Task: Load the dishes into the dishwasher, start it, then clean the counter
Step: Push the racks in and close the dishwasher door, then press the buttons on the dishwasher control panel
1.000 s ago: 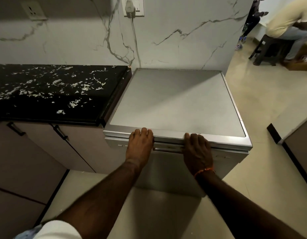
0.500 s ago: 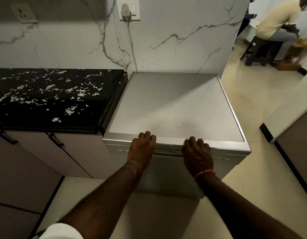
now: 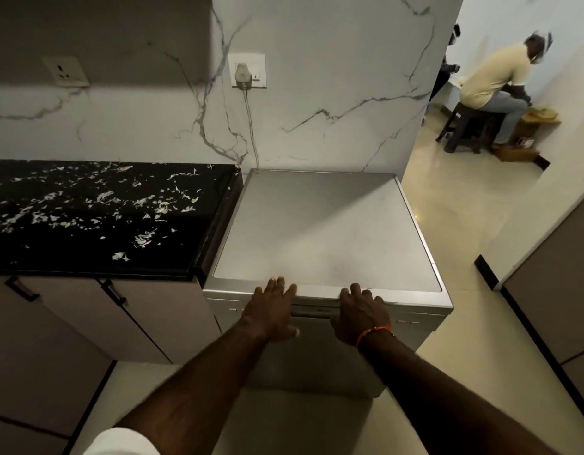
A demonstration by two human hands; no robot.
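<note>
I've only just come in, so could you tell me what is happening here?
A person stands at the dishwasher, both hands on the top front edge of its shut door. The left hand lies flat with straight fingers; the right hand curls over the edge. The counter beside it is strewn with white scraps.

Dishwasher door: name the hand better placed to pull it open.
Right, by a small margin. The right hand lies at the door's top edge beside the recessed handle of the dishwasher; the left hand lies flat, fingers straight over the lid's front edge.
</note>
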